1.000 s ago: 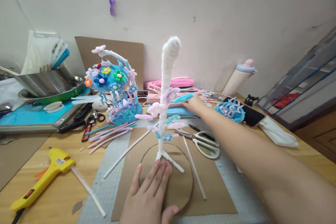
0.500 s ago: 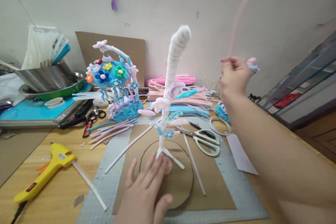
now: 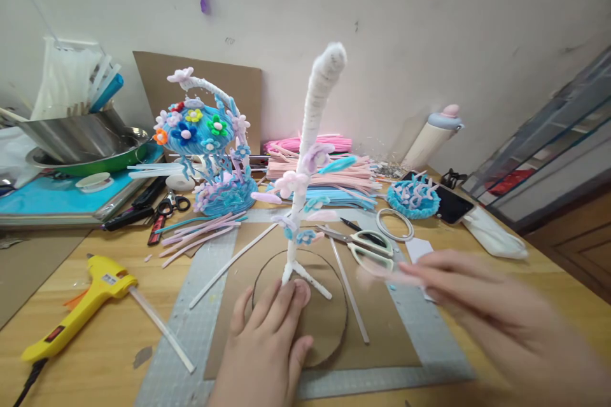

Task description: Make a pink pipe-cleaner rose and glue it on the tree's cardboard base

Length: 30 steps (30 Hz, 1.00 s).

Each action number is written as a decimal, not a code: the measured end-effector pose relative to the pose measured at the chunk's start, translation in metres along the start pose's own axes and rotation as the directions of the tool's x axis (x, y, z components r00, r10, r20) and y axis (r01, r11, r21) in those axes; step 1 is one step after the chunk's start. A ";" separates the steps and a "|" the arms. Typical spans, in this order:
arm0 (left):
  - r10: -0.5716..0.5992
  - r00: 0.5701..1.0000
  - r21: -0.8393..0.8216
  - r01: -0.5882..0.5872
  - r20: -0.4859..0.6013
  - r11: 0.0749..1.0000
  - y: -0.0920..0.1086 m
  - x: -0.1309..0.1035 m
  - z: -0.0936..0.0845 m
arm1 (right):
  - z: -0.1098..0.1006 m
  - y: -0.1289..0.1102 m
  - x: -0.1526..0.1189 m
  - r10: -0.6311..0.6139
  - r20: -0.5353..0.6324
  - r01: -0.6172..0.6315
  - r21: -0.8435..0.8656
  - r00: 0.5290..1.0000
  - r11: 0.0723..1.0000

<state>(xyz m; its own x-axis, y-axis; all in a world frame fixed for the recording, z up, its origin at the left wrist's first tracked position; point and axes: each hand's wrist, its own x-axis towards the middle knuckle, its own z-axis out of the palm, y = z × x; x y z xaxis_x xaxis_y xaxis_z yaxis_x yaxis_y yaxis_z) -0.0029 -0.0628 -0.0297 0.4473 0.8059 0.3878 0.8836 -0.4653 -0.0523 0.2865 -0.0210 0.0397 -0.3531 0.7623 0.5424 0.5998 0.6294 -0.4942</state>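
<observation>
Five fingers of the left hand (image 3: 262,346) are a bit apart, palm down over the cardboard sheet (image 3: 382,346) near the middle of the surface's near edge. White stem (image 3: 312,111) stands roughly mid-sheet, long axis upright with the top leaning slightly right; its foot is just past those fingertips (can't tell if they touch), so the left hand's nearer. Over by the sheet's right edge, the right hand (image 3: 491,308) is blurry, but its fingers look pinched on a pale pink strip (image 3: 398,276), which lies sideways with its free end aimed left, stem-ward. Rest of the surface (image 3: 165,299), left to right: metal pot (image 3: 79,137) at the far left corner, yellow glue gun (image 3: 93,302) toward the near left one, flowered blue piece (image 3: 200,140) by the far edge, scissors (image 3: 372,251) across the sheet's far right corner, bottle (image 3: 429,137) near the surface's far right corner. Room-wise: plain pale wall (image 3: 405,32) behind, shelf unit (image 3: 568,127) on the right.
</observation>
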 end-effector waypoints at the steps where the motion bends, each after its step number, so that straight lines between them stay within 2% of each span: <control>1: -0.008 1.000 -0.002 0.008 -0.013 1.000 0.002 0.000 0.001 | 0.011 -0.003 -0.001 -0.012 0.153 0.011 0.007 0.988 1.000; 2: -0.019 0.999 -0.011 0.018 -0.029 1.000 0.004 0.001 0.002 | 0.022 -0.004 -0.001 -0.008 0.251 0.006 0.010 0.968 1.000; 4: -0.046 0.997 -0.036 0.044 -0.055 0.998 0.007 0.001 0.003 | 0.044 -0.002 0.003 0.031 0.370 -0.015 -0.046 0.929 0.999; 7: -0.042 0.998 -0.042 0.040 -0.047 0.998 0.007 -0.001 0.003 | 0.068 0.005 0.013 0.108 0.382 -0.040 -0.184 0.918 0.982; 9: -0.018 1.000 -0.027 0.017 -0.026 0.999 0.005 -0.002 0.002 | 0.076 0.008 0.018 0.105 0.367 -0.022 -0.222 0.924 0.975; 13: -0.010 1.000 -0.023 0.010 -0.001 1.000 0.000 -0.003 0.001 | 0.082 0.007 0.019 0.033 0.283 0.048 -0.275 0.959 0.960; 18: -0.090 0.996 -0.068 0.092 0.025 0.993 0.000 -0.005 0.003 | 0.089 -0.001 0.013 -0.073 0.195 0.134 -0.319 0.978 0.938; 24: -0.187 0.982 -0.096 0.187 0.005 0.978 0.002 -0.007 0.004 | 0.094 -0.001 0.014 -0.060 0.231 0.130 -0.301 0.971 0.945; 30: -0.111 0.993 -0.105 0.114 0.039 0.988 0.003 -0.003 0.003 | 0.096 0.004 0.012 -0.036 0.278 0.120 -0.294 0.960 0.948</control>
<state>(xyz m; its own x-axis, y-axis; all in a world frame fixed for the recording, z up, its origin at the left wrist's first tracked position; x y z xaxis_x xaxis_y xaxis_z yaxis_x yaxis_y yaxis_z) -0.0013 -0.0650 -0.0335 0.3518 0.8661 0.3550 0.9095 -0.4061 0.0894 0.2162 0.0051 -0.0210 -0.5598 0.7513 0.3495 0.7374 0.6441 -0.2035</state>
